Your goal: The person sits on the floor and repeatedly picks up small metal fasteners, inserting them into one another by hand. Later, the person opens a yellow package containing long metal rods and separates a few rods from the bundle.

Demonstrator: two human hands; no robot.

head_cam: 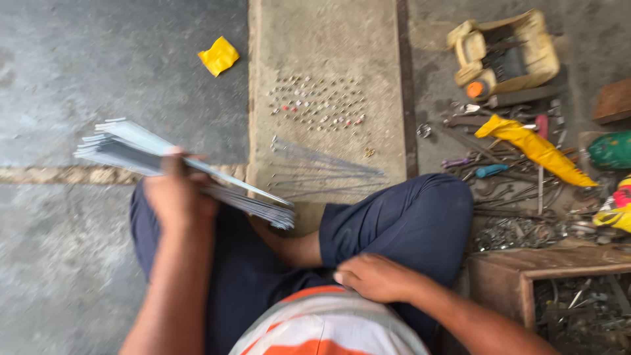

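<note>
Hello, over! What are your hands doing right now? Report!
Left hand grips bundle of thin metal strips. Right hand empty, resting by lap. Small nuts and thin rods on floor ahead.

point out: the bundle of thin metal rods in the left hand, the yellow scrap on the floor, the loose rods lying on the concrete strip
bundle of thin metal rods (125, 146), head view, on the fanned far end.
yellow scrap (219, 56), head view, on its middle.
loose rods (325, 164), head view, mid-length of the pile.

1. Crumpled yellow scrap (219, 55) on grey concrete floor (79, 66).
2. Small screws (317, 102) in rows on raised strip.
3. Thin metal rods (325, 164) just below them.
4. Worn yellow tool case (505, 52), scattered hand tools (506, 177) alongside.
5. Wooden box (526, 276), near right.
</note>
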